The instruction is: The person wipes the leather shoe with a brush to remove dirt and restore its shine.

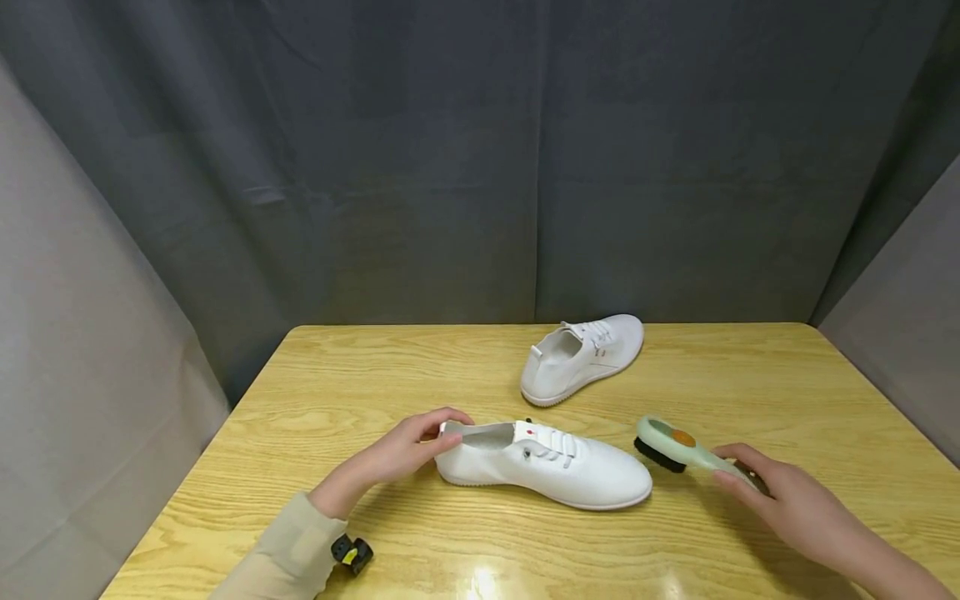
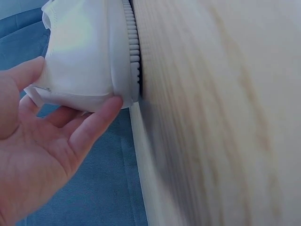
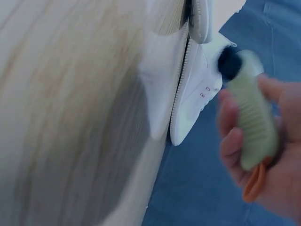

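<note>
A white lace-up shoe (image 1: 592,475) sits sole down near the middle of the table, its toe pointing right. My left hand (image 1: 408,448) grips it by the heel; in the left wrist view the thumb lies at the collar and the fingers (image 2: 101,120) wrap behind the heel. Just right of the toe, my right hand (image 1: 795,504) holds a pale green brush (image 1: 701,456) by its handle. The brush's black bristles (image 1: 660,456) face down and left, apart from the shoe. An orange loop (image 3: 255,182) hangs from the handle end in the right wrist view.
A second white shoe (image 1: 581,358) stands farther back on the wooden table (image 1: 375,367), toe toward the back right. A dark grey curtain (image 1: 420,167) hangs behind the table, with pale panels at both sides. A small black and yellow device (image 1: 351,554) sits by the left sleeve.
</note>
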`<state>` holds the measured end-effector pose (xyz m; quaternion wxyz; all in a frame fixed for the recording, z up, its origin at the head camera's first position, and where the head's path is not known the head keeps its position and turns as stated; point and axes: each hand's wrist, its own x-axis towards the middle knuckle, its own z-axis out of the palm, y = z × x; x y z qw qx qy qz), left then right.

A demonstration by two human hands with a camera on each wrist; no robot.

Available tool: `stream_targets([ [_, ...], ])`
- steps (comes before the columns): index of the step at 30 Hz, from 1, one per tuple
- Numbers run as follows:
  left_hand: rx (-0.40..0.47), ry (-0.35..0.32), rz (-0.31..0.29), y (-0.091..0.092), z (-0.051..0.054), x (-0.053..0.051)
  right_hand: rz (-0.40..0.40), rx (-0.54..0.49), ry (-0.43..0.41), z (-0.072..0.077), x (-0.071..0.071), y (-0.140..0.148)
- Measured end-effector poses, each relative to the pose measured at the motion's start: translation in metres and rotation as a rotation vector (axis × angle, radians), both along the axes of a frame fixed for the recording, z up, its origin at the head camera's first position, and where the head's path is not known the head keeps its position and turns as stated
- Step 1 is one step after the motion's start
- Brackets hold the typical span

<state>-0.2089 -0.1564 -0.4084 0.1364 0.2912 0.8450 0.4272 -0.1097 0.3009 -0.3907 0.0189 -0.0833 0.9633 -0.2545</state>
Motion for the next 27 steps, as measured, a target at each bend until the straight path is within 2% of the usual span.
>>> stream_targets([
  [4, -0.002, 0.000, 0.001, 0.000, -0.001, -0.001, 0.121, 0.032, 0.284, 0.003, 0.006, -0.014],
  [7, -0.006, 0.006, 0.002, 0.000, 0.000, -0.001, 0.229, 0.059, 0.458, 0.002, 0.009, -0.025],
  [13, -0.009, 0.006, 0.012, 0.001, 0.002, 0.001, 0.493, -0.012, 0.617, -0.004, 0.006, -0.039],
  [16, -0.006, 0.014, 0.017, 0.002, 0.002, 0.002, 0.586, -0.009, 0.671, -0.008, 0.001, -0.042],
  [19, -0.010, 0.018, 0.021, 0.002, 0.003, 0.003, 0.583, 0.008, 0.698, -0.009, -0.004, -0.043],
  [21, -0.015, 0.018, 0.023, 0.003, 0.003, 0.003, 0.524, 0.022, 0.702, -0.007, -0.007, -0.041],
  [27, -0.017, 0.005, 0.031, 0.003, 0.002, 0.003, 0.227, 0.057, 0.632, 0.002, -0.014, -0.025],
])
